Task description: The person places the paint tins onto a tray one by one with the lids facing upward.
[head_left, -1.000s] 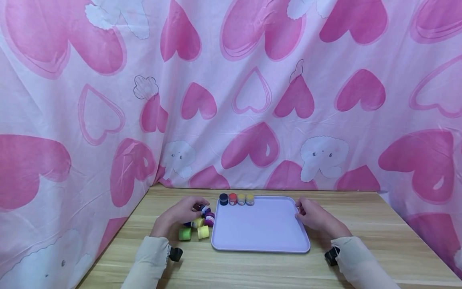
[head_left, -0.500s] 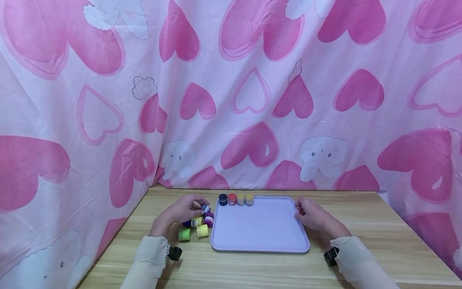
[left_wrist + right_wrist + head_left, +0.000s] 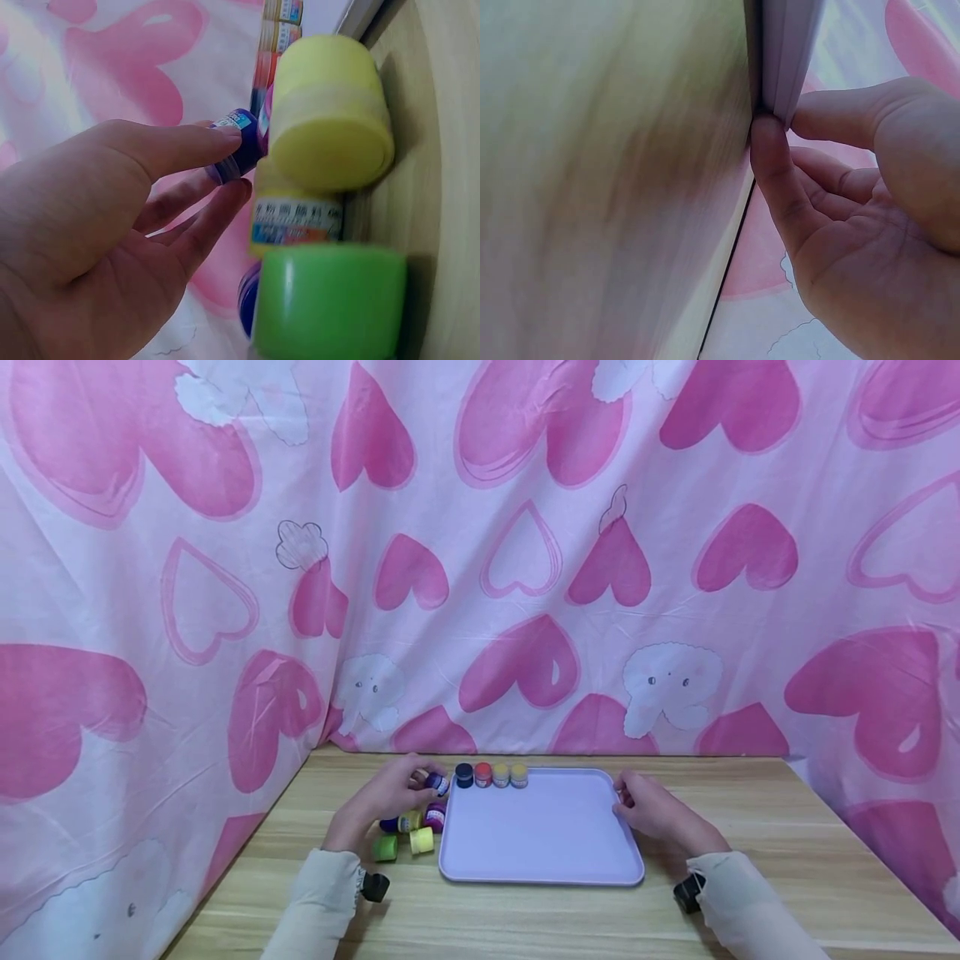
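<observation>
My left hand (image 3: 386, 789) pinches a small dark blue paint jar (image 3: 437, 784) between thumb and fingers, just outside the tray's back left corner. In the left wrist view that jar (image 3: 244, 146) is tilted, its label partly under the thumb. At the right edge of the lilac tray (image 3: 543, 835), my right hand (image 3: 652, 810) pinches the rim (image 3: 787, 60) between thumb and finger. Along the tray's back edge stand a dark jar (image 3: 464, 776), a red jar (image 3: 483, 775) and two ochre jars (image 3: 510, 776) in a row.
Left of the tray lie a magenta jar (image 3: 434, 817), a labelled yellow jar (image 3: 410, 821), a pale yellow jar (image 3: 422, 841), a green jar (image 3: 386, 847) and a partly hidden dark blue jar (image 3: 388, 825). A pink heart-print curtain (image 3: 517, 727) borders the wooden table (image 3: 525, 918).
My left hand has carried the dark blue jar from the loose jars up and slightly right, to the tray's back left corner. The right hand stays on the rim.
</observation>
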`<state>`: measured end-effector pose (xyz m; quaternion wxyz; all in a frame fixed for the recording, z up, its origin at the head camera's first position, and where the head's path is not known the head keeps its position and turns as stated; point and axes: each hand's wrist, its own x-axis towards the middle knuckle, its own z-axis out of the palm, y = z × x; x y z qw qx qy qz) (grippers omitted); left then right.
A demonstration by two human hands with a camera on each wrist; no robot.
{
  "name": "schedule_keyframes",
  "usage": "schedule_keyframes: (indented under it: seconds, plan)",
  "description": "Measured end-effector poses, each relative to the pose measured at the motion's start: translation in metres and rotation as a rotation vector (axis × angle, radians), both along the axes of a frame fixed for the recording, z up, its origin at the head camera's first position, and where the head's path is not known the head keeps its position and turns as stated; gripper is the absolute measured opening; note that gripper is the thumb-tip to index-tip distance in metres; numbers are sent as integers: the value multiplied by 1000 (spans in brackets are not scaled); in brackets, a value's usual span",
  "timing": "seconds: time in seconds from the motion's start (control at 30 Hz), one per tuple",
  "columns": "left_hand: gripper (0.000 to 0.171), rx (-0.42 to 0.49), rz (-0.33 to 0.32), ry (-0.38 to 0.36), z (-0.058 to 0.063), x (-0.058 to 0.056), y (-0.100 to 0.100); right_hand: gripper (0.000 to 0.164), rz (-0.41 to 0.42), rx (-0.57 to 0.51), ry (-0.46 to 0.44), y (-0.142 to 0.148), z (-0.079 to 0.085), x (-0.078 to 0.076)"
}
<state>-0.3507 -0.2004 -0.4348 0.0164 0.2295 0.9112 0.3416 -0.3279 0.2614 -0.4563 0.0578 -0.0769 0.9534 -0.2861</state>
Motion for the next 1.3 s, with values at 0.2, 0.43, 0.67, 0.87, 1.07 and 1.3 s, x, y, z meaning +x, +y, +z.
schedule_keyframes:
  seconds: [0.2,0.43,0.67,0.87,1.07,1.3]
  plan:
    - [34,29,-6,1,-4,-2,13,30,8,0,12,0,-1,0]
    - [27,31,-32,10,-5,-3,22,31,2,-3,4,0,-1,0]
    - [27,6,-63,34,-4,-3,28,31,-4,5,10,-1,0,-1]
    - [32,-41,-50,46,0,-3,35,31,-3,-5,5,0,0,0]
    - [30,-78,-59,93,2,-6,42,32,-2,-6,7,0,0,1]
    - [22,-82,-88,157,-7,-8,51,31,-6,-8,8,0,0,2]
